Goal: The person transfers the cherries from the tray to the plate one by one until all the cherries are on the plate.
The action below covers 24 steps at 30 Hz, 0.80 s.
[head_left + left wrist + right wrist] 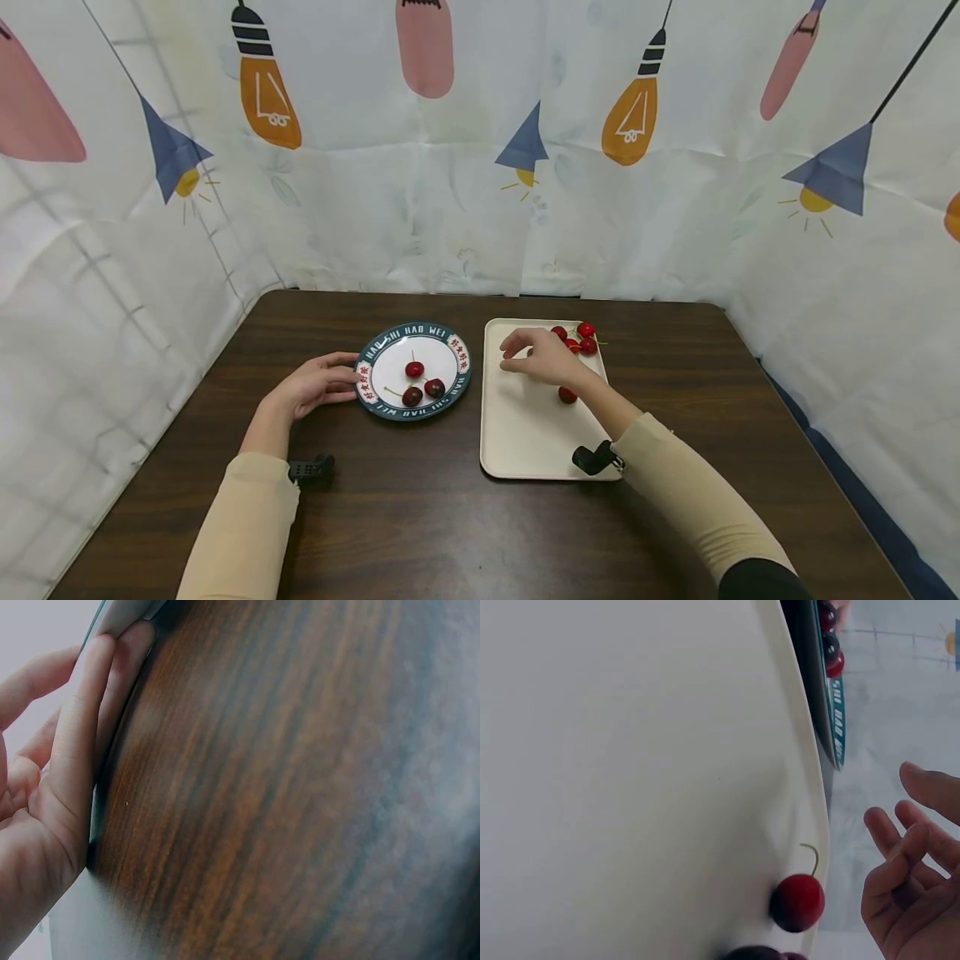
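A round plate (382,410) with a dark teal lettered rim carries three cherries (414,369) with stems. At its left edge, my left hand (318,385) holds the rim; in the left wrist view, fingers (79,735) reach the plate's edge, one tucked beneath it. My right hand (551,358) hovers over the cream rectangular tray (525,433), fingers bent and thumb apart, nothing visible between them. Several red cherries (587,330) lie in the tray's far right corner, and a darker cherry (567,394) sits beneath the right wrist. The right wrist view shows one stemmed cherry (798,902) near the tray's edge.
Plate and tray stand side by side on a dark wood-grain table (420,517), with a narrow gap between them. A white curtain (465,208) printed with lamps and bulbs hangs behind the table and along its sides.
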### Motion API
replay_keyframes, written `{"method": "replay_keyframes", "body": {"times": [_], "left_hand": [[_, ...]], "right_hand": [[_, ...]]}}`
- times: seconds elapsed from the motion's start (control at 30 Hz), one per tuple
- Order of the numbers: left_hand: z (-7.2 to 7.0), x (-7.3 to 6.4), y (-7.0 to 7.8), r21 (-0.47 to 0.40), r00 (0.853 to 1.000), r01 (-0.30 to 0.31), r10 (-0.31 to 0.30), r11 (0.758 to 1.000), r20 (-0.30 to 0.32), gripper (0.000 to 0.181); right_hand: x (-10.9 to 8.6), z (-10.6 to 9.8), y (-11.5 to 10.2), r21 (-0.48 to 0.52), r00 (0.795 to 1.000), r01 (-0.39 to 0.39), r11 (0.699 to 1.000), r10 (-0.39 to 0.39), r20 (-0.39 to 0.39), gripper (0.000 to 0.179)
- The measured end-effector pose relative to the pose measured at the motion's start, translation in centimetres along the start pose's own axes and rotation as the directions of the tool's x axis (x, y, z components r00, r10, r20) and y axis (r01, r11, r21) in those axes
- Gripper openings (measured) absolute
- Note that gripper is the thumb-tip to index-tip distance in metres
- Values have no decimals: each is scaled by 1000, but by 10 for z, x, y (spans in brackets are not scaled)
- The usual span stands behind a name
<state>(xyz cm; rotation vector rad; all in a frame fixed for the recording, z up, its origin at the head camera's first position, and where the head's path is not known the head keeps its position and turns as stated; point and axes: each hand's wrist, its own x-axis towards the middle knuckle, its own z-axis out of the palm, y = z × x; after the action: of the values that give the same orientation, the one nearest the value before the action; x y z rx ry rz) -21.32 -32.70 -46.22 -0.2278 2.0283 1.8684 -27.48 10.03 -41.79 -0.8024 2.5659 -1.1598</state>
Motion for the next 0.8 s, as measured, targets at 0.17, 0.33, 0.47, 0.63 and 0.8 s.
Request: {"method": "replay_keyframes", "body": {"times": [0.17,0.33,0.47,0.63,0.8], "left_hand": [[1,0,1,-8,1000,11,-11,1000,0,71],[1,-2,2,6,1000,4,-4,1000,-1,70],[1,-2,2,13,1000,0,0,1000,-4,70],[1,-2,2,6,1000,0,0,1000,-3,71],[1,-2,2,7,1000,2,-2,1000,-4,71]], "right_hand": [[-7,-8,8,-6,1000,-23,1000,23,-19,32],[-14,-17,12,1,998,-40,999,40,-42,30],[-20,-25,16,10,997,-45,999,45,-55,31],[-26,-34,28,-4,996,-51,999,51,-79,31],[-33,-41,38,7,992,-87,996,88,-85,32]]}}
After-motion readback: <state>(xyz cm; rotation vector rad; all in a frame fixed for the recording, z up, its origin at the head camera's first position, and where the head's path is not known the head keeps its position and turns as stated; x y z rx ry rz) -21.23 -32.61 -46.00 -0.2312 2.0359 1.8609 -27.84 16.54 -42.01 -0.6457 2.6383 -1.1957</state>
